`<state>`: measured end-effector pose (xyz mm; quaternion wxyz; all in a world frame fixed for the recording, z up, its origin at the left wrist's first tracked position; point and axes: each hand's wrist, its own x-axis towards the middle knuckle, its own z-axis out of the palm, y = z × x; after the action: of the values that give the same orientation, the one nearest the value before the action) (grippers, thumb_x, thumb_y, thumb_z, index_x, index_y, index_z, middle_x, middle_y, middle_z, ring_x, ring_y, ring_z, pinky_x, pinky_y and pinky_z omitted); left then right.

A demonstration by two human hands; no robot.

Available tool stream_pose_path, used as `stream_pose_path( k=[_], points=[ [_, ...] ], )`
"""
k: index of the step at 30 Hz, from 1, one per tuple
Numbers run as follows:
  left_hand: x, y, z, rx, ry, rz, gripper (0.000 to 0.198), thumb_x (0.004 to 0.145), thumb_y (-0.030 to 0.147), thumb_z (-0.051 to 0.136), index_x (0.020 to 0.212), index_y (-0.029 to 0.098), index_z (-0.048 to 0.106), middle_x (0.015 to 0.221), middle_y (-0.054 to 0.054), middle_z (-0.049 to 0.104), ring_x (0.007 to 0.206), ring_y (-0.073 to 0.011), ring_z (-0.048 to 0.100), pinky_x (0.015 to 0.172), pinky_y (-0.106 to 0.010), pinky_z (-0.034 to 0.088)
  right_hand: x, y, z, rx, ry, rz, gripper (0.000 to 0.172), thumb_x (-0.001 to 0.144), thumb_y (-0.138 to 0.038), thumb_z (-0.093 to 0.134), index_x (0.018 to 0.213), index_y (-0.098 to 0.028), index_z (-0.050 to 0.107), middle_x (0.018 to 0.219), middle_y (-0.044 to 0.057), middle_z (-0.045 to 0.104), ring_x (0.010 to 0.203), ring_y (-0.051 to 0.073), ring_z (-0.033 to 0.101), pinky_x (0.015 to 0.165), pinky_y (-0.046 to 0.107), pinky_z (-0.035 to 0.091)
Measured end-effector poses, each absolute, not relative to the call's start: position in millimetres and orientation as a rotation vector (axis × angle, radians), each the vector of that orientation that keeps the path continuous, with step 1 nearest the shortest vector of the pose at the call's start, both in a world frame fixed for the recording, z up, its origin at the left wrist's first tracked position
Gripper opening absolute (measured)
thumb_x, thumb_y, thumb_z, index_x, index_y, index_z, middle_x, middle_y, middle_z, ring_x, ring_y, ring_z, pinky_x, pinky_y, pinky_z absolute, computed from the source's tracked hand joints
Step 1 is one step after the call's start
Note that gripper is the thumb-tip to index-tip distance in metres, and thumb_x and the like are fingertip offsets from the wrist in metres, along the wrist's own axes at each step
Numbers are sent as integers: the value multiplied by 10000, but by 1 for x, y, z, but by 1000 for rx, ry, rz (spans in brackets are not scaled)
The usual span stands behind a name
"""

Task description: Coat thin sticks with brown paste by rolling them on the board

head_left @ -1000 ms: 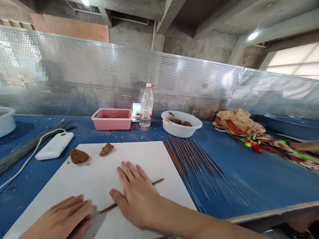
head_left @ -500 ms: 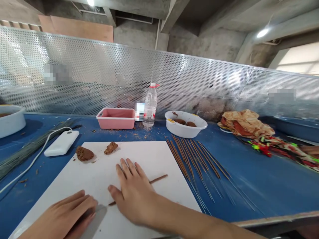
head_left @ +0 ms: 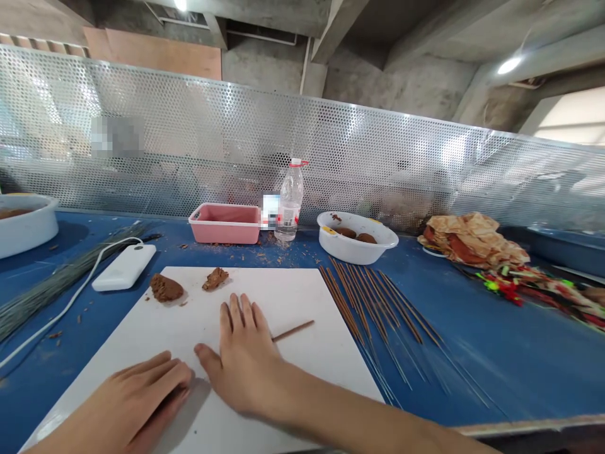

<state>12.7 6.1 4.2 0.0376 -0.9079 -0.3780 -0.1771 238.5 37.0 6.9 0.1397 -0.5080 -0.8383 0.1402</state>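
The thin, straight, matte-brown stick [head_left: 293, 330] lies on a smooth white board [head_left: 288, 287], partly beneath the flat, extended right hand [head_left: 246, 359], one end protruding rightward. The left hand [head_left: 146, 397] is curled nearby; from here, its grip cannot be determined.

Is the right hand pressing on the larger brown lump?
No, the right hand covers part of the brown stick, while the larger brown lump lies apart.

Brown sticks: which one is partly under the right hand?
The lone stick on the white board, one end showing beside the right hand; the other sticks lie on the blue table.
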Motion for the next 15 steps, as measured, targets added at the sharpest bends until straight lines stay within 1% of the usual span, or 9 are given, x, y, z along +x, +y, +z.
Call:
stream_pose_path(
  k=[2, 4, 5, 7, 8, 9, 10, 12, 15],
  points=[
    [5, -3, -9, -2750, -1151, -533, 199, 1046, 320, 535, 1040, 334, 733, 927, 32, 831, 780, -180, 790, 671, -242, 575, 244, 22, 4, -1418, -2430, 419, 885, 1110, -664, 219, 1712, -17, 255, 1787, 216, 115, 1678, 386, 67, 1363, 609, 145],
    [2, -7, -16, -2711, -1164, -583, 197, 1055, 352, 535, 1112, 353, 724, 986, 39, 844, 855, -194, 804, 748, -251, 595, 247, 20, 6, -1428, -2420, 458, 884, 1105, -678, 221, 1718, -41, 260, 1795, 193, 114, 1683, 367, 53, 1368, 600, 127],
    [2, -6, -16, -2711, -1185, -604, 195, 1059, 355, 533, 1105, 355, 723, 962, 41, 841, 864, -197, 802, 779, -254, 597, 248, 26, 9, -1444, -2412, 489, 882, 1104, -682, 228, 1719, -51, 265, 1797, 185, 119, 1685, 359, 57, 1368, 598, 117],
    [3, 1, -9, -2740, -1255, -620, 188, 1064, 360, 542, 1035, 342, 727, 871, 37, 815, 842, -194, 787, 784, -247, 592, 250, 48, 17, -1447, -2405, 561, 851, 1108, -680, 227, 1717, -90, 297, 1797, 162, 172, 1687, 335, 111, 1365, 604, 112],
    [4, 6, -3, -2757, -1299, -617, 195, 1067, 363, 548, 996, 332, 727, 836, 33, 798, 828, -189, 776, 774, -239, 587, 252, 62, 21, -1435, -2418, 611, 830, 1109, -688, 212, 1712, -129, 329, 1794, 139, 217, 1683, 317, 157, 1361, 610, 126],
    [5, 12, 4, -2775, -1334, -611, 210, 1073, 367, 551, 966, 323, 727, 818, 31, 786, 816, -182, 766, 771, -231, 583, 255, 76, 24, -1420, -2436, 653, 782, 1116, -679, 190, 1700, -191, 373, 1781, 96, 292, 1675, 282, 211, 1359, 605, 145],
    [5, 17, 10, -2792, -1348, -608, 229, 1078, 375, 552, 942, 314, 726, 812, 28, 781, 803, -177, 757, 771, -226, 581, 258, 87, 26, -1432, -2444, 677, 746, 1125, -661, 183, 1698, -226, 378, 1777, 65, 316, 1671, 258, 227, 1361, 597, 144],
    [3, 25, 18, -2807, -1356, -595, 253, 1081, 395, 557, 921, 301, 729, 839, 21, 790, 801, -176, 752, 774, -224, 583, 266, 100, 24, -1487, -2410, 616, 712, 1132, -638, 218, 1710, -245, 351, 1792, 39, 274, 1679, 243, 192, 1368, 565, 126],
    [-5, 24, 15, -2751, -1339, -650, 234, 1043, 434, 615, 899, 300, 742, 865, 17, 807, 802, -184, 764, 731, -215, 587, 277, 85, 10, -1471, -2395, 502, 731, 1132, -622, 252, 1721, -195, 326, 1801, 67, 210, 1687, 259, 148, 1372, 555, 122]
  ],
)
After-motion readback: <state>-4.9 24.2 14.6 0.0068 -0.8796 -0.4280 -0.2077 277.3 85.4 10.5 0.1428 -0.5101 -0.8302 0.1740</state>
